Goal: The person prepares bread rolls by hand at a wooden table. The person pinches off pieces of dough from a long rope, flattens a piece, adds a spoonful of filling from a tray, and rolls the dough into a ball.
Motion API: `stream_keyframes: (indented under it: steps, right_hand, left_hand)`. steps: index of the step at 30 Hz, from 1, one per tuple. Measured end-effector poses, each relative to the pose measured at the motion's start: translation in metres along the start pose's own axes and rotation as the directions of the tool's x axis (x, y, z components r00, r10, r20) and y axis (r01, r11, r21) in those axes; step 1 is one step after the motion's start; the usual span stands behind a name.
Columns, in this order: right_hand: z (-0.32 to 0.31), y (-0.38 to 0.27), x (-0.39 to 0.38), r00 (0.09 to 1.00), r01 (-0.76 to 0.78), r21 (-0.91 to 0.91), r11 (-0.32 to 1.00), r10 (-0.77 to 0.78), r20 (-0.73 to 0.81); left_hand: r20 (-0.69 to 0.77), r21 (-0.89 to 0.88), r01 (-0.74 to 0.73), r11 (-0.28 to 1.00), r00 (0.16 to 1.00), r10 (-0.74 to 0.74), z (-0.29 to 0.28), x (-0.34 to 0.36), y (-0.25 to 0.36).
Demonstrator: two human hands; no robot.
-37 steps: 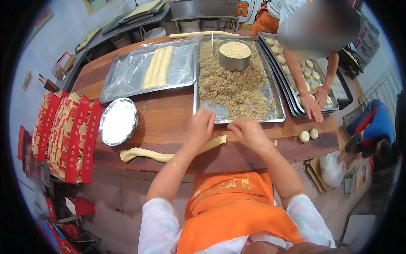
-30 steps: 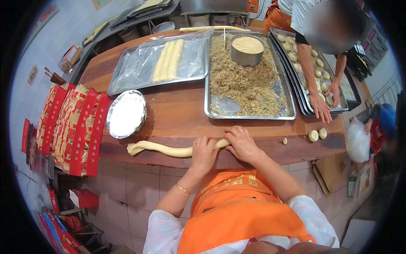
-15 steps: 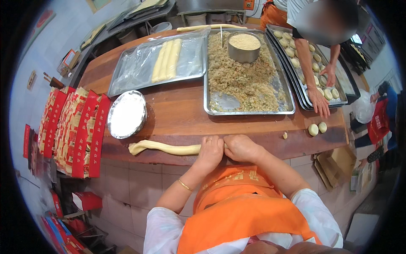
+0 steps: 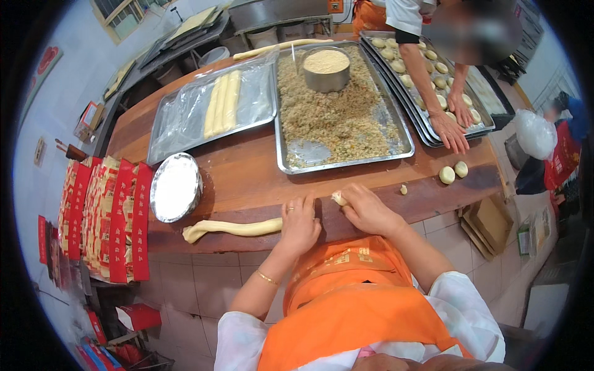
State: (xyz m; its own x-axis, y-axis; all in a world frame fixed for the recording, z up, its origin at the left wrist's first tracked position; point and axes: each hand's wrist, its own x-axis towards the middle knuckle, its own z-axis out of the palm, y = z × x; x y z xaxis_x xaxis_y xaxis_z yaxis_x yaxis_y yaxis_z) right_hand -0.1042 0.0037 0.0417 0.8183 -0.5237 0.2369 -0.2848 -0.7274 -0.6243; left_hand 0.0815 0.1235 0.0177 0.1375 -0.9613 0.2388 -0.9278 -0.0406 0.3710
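Pale dough rope [image 4: 232, 228] lay along the wooden table [image 4: 247, 173] edge, its right end under our left hand [image 4: 300, 224], pressed flat and open. Our right hand [image 4: 366, 210] pinched a small dough piece [image 4: 339, 198], seemingly just torn off. Beyond stood a filling tray [image 4: 346, 117]; two dough balls [image 4: 453, 172] sat right.

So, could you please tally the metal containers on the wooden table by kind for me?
Flat metal trays (plastic-covered tray, crumb filling tray, stacked trays of dough pieces counted as one): 3
Round metal tin in the filling: 1
Round metal bowl of white powder: 1
Total: 5
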Motion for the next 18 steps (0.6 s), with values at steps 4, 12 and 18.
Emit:
stream_keyframes:
  steps: [4,12,18]
  right_hand:
    - [0.01,0.008,-0.034,1.0,0.001,-0.321,0.947,-0.005,-0.01]
    - [-0.038,0.052,-0.075,0.903,-0.355,-0.536,0.766,0.134,-0.407]
    - [-0.035,0.054,-0.072,0.873,-0.326,0.006,0.945,0.303,-0.382]
  left_hand:
    - [-0.09,-0.352,-0.112,0.929,0.992,0.085,0.011,0.008,0.003]
    - [-0.072,-0.41,-0.126,0.903,0.992,0.105,0.05,0.017,0.035]
    - [0.01,-0.546,0.008,0.838,1.0,-0.003,0.052,0.026,0.044]
